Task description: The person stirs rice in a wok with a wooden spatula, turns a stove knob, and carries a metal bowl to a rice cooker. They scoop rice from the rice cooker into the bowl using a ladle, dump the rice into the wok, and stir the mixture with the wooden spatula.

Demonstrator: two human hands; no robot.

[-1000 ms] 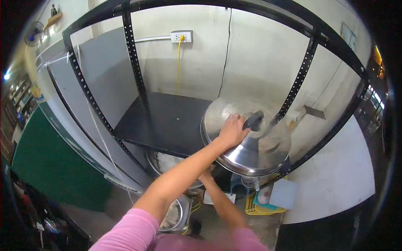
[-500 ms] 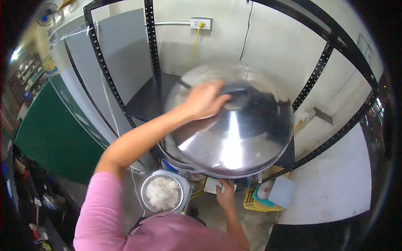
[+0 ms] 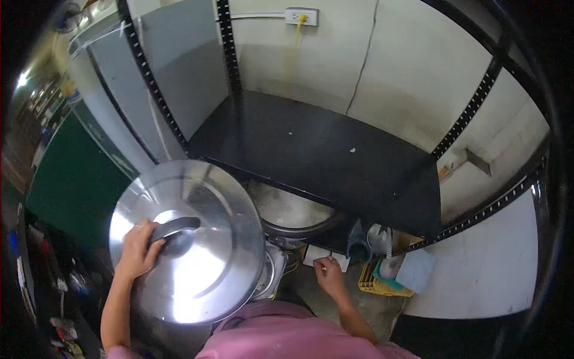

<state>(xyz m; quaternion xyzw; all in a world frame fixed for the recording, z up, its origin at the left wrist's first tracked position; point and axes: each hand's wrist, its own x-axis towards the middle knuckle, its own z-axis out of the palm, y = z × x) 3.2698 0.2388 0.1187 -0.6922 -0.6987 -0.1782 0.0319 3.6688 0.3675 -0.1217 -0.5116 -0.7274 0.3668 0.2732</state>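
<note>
A large round metal lid [image 3: 209,275] fills the lower left of the view, with my left hand [image 3: 140,248] wrapped round its dark handle [image 3: 179,225]. The lid hides most of a smaller pot [image 3: 272,272] beside it. Under the front edge of the black shelf [image 3: 299,140], a wide pot [image 3: 287,206] stands uncovered, its inside pale and blurred. My right hand [image 3: 329,270] hangs low at the centre, near some white tiles or boxes [image 3: 315,255], its fingers curled. Whether it holds anything is too small to tell.
Black perforated posts [image 3: 230,54] rise from the shelf. A grey panel [image 3: 173,66] and a green board [image 3: 78,167] stand at the left. At the lower right are a yellow basket [image 3: 373,285] and a white curved panel [image 3: 478,257]. A yellow plug [image 3: 303,18] sits in the wall outlet.
My left hand has carried the lid from above the shelf's right side to the lower left. The shelf top and wide pot now show, while the rice pot is mostly covered. My right hand has come back into the open.
</note>
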